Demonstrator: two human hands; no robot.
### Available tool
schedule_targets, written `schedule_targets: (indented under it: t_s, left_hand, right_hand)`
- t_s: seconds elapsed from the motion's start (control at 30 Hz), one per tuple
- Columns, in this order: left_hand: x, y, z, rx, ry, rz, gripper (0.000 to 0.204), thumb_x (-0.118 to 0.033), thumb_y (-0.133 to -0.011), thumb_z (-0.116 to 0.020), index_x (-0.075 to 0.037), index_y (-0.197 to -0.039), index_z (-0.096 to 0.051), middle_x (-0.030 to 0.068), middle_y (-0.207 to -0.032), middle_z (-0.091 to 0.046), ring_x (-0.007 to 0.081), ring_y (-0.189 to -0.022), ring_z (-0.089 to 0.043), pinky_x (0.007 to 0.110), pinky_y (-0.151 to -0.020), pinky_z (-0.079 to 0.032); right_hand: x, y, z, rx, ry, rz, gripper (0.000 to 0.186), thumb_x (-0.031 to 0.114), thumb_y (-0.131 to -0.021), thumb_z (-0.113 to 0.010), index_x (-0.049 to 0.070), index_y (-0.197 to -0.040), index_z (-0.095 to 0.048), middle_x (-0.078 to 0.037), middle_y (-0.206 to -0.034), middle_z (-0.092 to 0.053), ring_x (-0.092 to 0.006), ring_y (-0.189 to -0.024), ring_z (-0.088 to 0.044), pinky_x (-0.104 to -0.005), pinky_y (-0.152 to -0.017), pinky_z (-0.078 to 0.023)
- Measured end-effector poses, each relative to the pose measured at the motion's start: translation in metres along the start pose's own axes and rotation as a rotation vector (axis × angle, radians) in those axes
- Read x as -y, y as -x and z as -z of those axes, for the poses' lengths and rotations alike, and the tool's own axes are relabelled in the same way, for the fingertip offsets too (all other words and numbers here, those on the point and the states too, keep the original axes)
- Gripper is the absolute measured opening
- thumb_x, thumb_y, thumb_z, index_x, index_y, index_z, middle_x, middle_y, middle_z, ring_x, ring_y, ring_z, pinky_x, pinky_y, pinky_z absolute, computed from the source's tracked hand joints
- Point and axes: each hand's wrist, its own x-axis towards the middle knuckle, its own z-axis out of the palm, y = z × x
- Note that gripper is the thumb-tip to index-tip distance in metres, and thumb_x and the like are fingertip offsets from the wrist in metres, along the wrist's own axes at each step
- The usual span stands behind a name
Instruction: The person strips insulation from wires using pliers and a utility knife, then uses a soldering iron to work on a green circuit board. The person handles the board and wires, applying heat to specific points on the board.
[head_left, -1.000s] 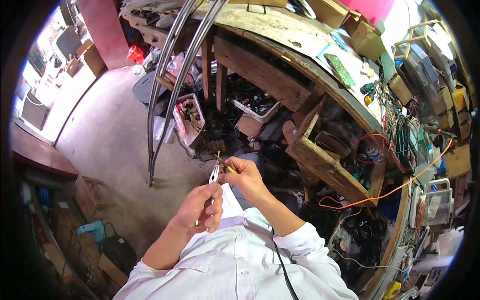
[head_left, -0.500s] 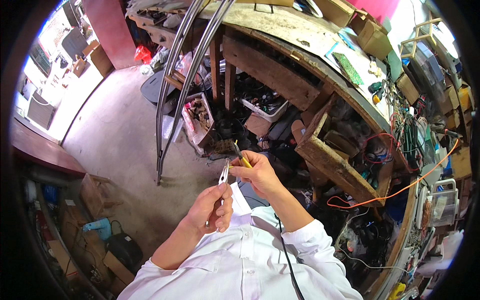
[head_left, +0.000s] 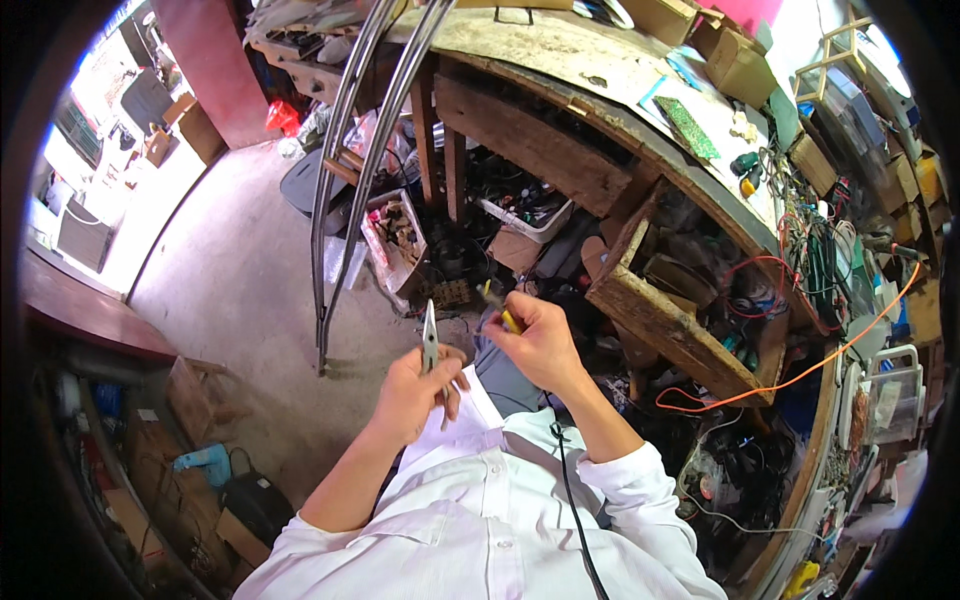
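Cluttered workshop. Bench (head_left: 545,45) runs across the top and down the right, its worn pale top stained. On it: a green board (head_left: 687,125) on white sheeting, a cardboard box (head_left: 742,72) near the back, wires bunched toward the right end. Floor (head_left: 235,255) is grey concrete, lit from a bright opening at upper left. Curved metal bars (head_left: 330,205) stand in front of the bench, a red bag (head_left: 284,118) behind them. Lower left: a wooden stool (head_left: 188,395), then a light-blue power tool (head_left: 202,462) beside a black case (head_left: 258,500).

Containers: open wooden drawer (head_left: 672,345) under the bench, holding cardboard and mixed dark parts. White tray (head_left: 548,232) under the bench — small dark pieces, too jumbled to identify. Pale box (head_left: 380,262) on the floor by the bars, with brown scraps inside. Clear bin (head_left: 912,385) at far right, contents unclear. Orange cable (head_left: 800,377) loops past the drawer.

Hands: left hand (head_left: 415,395) is wrapped loosely round silver pliers (head_left: 430,335), nose pointing away from the body. Right hand (head_left: 540,345) pinches a yellow-handled tool (head_left: 511,322) — its far end is blurred. Both tools are just beside each other, apart, in front of the torso.
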Motion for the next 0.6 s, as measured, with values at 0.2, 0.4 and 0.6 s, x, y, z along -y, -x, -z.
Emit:
schedule_targets:
  t_s: [0.2, 0.4, 0.6]
  left_hand:
    - [-0.012, -0.025, 0.004, -0.035, -0.192, -0.128, 0.021, -0.02, -0.096, -0.066, 0.0, -0.092, -0.061, 0.0084, -0.072, -0.063, 0.014, -0.052, -0.059, 0.028, -0.046, -0.049]
    - [-0.021, -0.02, 0.004, 0.028, -0.227, -0.112, 0.016, -0.016, -0.098, -0.061, 0.0, -0.096, -0.059, 0.0093, -0.074, -0.064, 0.0151, -0.054, -0.06, 0.028, -0.048, -0.051]
    - [-0.01, -0.019, -0.002, 0.017, -0.076, -0.241, 0.013, -0.012, -0.099, -0.058, 0.001, -0.098, -0.056, 0.0094, -0.076, -0.063, 0.0154, -0.059, -0.06, 0.028, -0.052, -0.051]
  right_hand:
    - [0.0, 0.008, -0.01, 0.063, 0.192, 0.264, 0.027, 0.002, -0.075, -0.071, -0.002, -0.073, -0.044, -0.017, -0.07, -0.048, -0.0353, -0.067, -0.051, -0.0418, -0.059, -0.039]
    - [-0.002, 0.008, -0.008, -0.022, 0.141, 0.306, 0.029, 0.002, -0.08, -0.072, 0.0, -0.073, -0.044, -0.008, -0.065, -0.038, -0.0176, -0.059, -0.038, -0.0323, -0.054, -0.033]
    - [-0.008, 0.013, -0.018, -0.005, -0.131, 0.162, 0.019, 0.004, -0.087, -0.066, 0.0, -0.081, -0.047, -0.004, -0.067, -0.04, -0.013, -0.062, -0.038, -0.0296, -0.055, -0.035]
